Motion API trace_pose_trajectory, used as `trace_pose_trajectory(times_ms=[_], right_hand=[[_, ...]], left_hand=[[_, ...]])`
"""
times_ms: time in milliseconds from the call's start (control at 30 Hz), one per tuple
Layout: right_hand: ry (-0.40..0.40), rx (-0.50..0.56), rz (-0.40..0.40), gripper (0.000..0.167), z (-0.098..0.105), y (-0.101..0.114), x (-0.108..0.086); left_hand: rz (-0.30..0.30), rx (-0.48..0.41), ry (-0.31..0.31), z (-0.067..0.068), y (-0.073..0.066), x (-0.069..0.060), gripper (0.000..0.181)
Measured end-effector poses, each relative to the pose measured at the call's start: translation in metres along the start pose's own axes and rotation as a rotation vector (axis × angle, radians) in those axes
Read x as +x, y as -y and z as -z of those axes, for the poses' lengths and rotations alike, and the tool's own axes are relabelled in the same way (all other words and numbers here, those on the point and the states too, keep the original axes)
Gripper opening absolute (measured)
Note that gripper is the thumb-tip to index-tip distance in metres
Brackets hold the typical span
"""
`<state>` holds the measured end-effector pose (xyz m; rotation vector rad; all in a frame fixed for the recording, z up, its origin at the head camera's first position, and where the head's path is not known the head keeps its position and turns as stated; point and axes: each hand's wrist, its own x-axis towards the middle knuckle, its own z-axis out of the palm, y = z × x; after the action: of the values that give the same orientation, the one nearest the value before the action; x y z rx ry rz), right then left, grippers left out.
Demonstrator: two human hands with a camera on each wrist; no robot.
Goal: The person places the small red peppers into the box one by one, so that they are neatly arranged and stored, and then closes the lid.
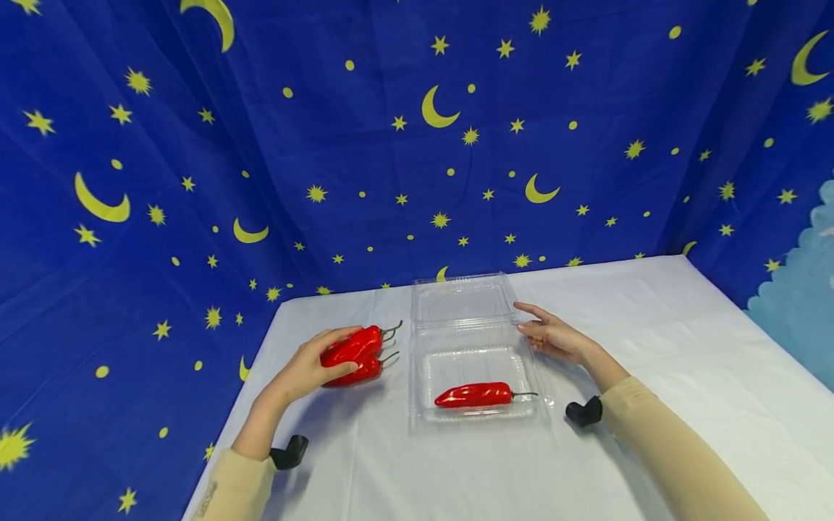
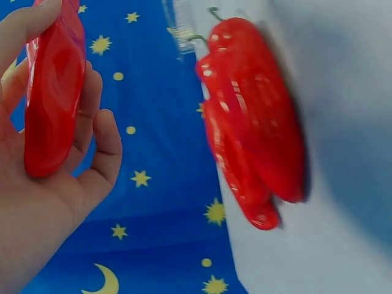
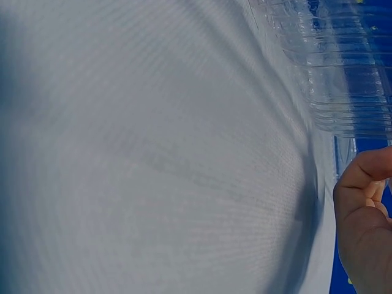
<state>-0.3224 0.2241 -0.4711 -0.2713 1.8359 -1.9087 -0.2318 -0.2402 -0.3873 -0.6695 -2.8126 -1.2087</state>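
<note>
Currently, the left hand (image 1: 308, 370) is pinching a glossy, elongated red pepper (image 2: 55, 104) between its thumb and curled fingers. Just below that hand, two more shiny red peppers (image 2: 263, 122) with thin green stems are lying against each other on a table covered with plain white cloth (image 1: 632, 311). To their right, a clear plastic hinged box (image 1: 476, 362) is lying open, and a slender, pointed red pepper (image 1: 476, 395) is resting in its nearer tray. The right hand (image 1: 554, 339) is reaching to the box's right edge, its index finger extending apart from the thumb; whether the fingertips are touching the plastic, I cannot tell. Behind, a blue drape with yellow moons and stars (image 1: 365, 145) is hanging.
</note>
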Motion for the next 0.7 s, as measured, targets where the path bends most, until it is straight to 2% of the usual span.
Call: trace_pose_trajectory(times_ms=[233, 500, 700], right_hand=[[0.010, 0.004, 0.002, 0.069, 0.002, 0.000, 0.000], [-0.001, 0.003, -0.001, 0.069, 0.000, 0.000, 0.001], [0.000, -0.001, -0.004, 0.069, 0.000, 0.000, 0.001]], left_hand=[[-0.015, -0.032, -0.013, 0.005, -0.018, 0.015, 0.060], [-0.013, -0.043, -0.019, 0.007, -0.073, 0.033, 0.059], [-0.042, -0.134, 0.000, -0.004, -0.088, 0.048, 0.059]])
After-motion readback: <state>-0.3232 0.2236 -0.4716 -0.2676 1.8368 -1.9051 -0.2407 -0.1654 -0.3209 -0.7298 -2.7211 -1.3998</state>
